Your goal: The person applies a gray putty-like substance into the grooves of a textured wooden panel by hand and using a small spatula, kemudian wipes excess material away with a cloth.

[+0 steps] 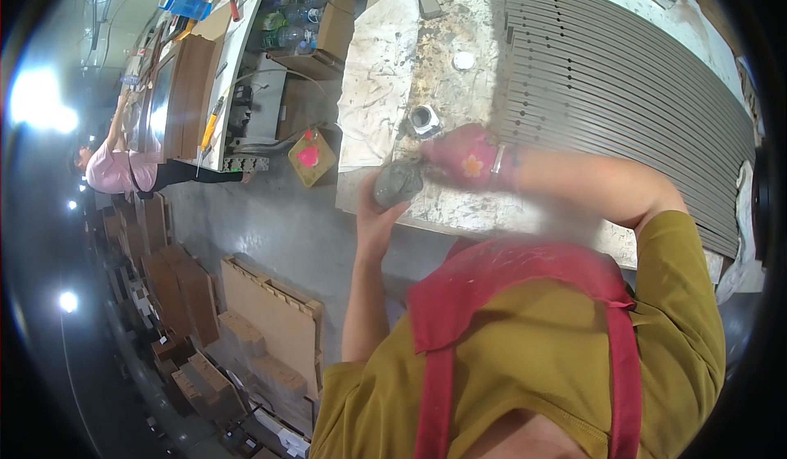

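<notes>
Both of my hands meet at the near edge of the workbench (459,205). My left hand (379,205) is closed around a grey lump (398,183), maybe a dirty rag or sponge. My right hand (469,156), in a pink glove, looks closed beside it, but it is blurred and I cannot tell what it grips. I judge the lump light, soft and perhaps damp, best held whole in the palm. Just behind stands a small metal can (424,120), and a stack of grey slotted strips (623,90) lies to the right.
</notes>
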Tool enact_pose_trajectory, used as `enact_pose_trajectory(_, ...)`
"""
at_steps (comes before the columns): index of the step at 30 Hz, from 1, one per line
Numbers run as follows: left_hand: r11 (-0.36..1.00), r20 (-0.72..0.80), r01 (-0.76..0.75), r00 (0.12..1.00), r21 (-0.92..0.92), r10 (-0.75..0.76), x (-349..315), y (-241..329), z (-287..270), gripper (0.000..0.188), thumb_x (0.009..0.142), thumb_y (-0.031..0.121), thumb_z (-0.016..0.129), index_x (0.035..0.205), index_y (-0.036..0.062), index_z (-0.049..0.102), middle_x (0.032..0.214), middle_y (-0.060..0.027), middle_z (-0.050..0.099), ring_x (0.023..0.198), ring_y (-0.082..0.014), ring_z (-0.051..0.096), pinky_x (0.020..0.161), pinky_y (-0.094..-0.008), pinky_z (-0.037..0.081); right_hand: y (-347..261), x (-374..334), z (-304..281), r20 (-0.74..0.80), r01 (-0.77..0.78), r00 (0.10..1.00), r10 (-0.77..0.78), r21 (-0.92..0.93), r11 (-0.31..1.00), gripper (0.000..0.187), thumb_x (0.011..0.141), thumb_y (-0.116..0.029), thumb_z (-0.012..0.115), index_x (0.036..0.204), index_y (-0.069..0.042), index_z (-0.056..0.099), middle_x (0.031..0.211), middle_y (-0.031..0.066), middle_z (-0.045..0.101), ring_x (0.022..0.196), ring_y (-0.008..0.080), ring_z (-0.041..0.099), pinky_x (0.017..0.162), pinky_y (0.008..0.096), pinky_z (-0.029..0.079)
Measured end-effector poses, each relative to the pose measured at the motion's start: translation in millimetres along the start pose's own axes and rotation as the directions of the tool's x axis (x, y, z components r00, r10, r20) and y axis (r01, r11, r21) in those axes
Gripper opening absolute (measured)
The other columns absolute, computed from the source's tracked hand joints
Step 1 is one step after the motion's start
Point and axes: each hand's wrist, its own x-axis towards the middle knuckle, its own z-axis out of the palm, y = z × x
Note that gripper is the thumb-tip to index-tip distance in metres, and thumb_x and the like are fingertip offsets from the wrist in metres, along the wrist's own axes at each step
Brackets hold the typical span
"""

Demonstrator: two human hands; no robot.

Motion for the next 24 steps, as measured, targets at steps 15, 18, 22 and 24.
enact_pose_trajectory(15,0.999,0.107,0.044,0.993,-0.032,-0.040,4,10,-2,0.073,0.072,-0.012,0.067,0.137,0.0034,0.039,0.131,-0.0089,0.046,0.117,-0.0193,0.051,0.092,-0.0308,0.048,-13,16,10,0.164,0.155,0.979,-0.122,-0.207,0.966,0.018,0.089,-0.020,0.050,0.097,-0.005,0.057,0.074,0.0130,0.062,0.071,0.0346,0.065,0.064,0.0445,0.052)
enact_pose_trajectory(18,0.998,0.130,0.026,0.991,-0.058,-0.018,4,6,-5,0.073,0.071,-0.012,0.069,0.136,0.0047,0.041,0.131,-0.0082,0.047,0.119,-0.0189,0.050,0.095,-0.0313,0.047,-7,10,20,0.149,0.151,0.980,-0.131,-0.136,0.979,0.017,0.089,-0.020,0.050,0.097,-0.006,0.057,0.073,0.0136,0.062,0.070,0.0335,0.065,0.061,0.0447,0.051)
enact_pose_trajectory(22,0.999,0.142,-0.019,0.990,-0.042,0.025,4,3,-3,0.073,0.070,-0.013,0.069,0.135,0.0056,0.042,0.134,-0.0087,0.044,0.121,-0.0186,0.048,0.094,-0.0316,0.048,-6,6,9,0.031,0.118,0.993,-0.115,-0.172,0.978,0.017,0.087,-0.019,0.050,0.096,-0.007,0.059,0.065,0.0141,0.061,0.063,0.0349,0.064,0.056,0.0468,0.049)
enact_pose_trajectory(24,0.999,0.150,-0.051,0.987,-0.016,0.053,4,1,-2,0.073,0.071,-0.014,0.068,0.136,0.0050,0.040,0.135,-0.0099,0.042,0.121,-0.0188,0.047,0.091,-0.0312,0.050,-4,5,14,0.066,0.129,0.991,-0.119,-0.178,0.976,0.016,0.087,-0.018,0.051,0.096,-0.007,0.059,0.064,0.0139,0.061,0.062,0.0351,0.064,0.056,0.0469,0.049)
